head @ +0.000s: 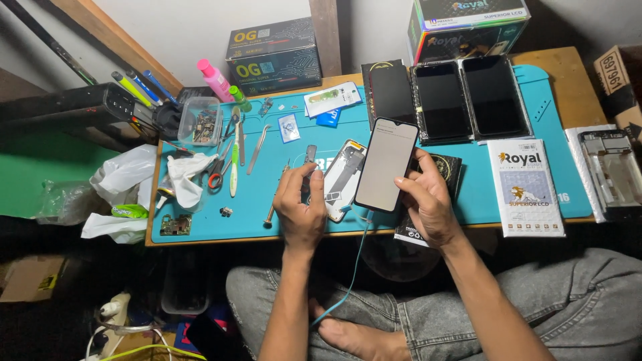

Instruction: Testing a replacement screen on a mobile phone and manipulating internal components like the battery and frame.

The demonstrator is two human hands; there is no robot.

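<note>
I see my right hand grasping a phone from its right edge, fingers curled around the side and the thumb lying over the lower right of the pale, lit screen. The phone is tilted up off the mat, its top end pointing away from me. A thin blue cable runs from its bottom edge down over my jeans.

My left hand sits just left of the phone, not touching it. Its fingers are bent, pinching a small dark part between thumb and fingertips; I cannot tell what the part is. Between my two hands, partly hidden behind the phone, lies an opened phone frame on the mat.

To the left on the mat lie tweezers, a green-handled brush and red-handled scissors, near a crumpled white cloth and a clear tub of small parts. A pink bottle stands behind the tub. At the far edge three dark screens lie side by side, with printed boxes behind them. A white flat box lies to the right of my right hand, and another frame lies beyond it at the table's right end.
</note>
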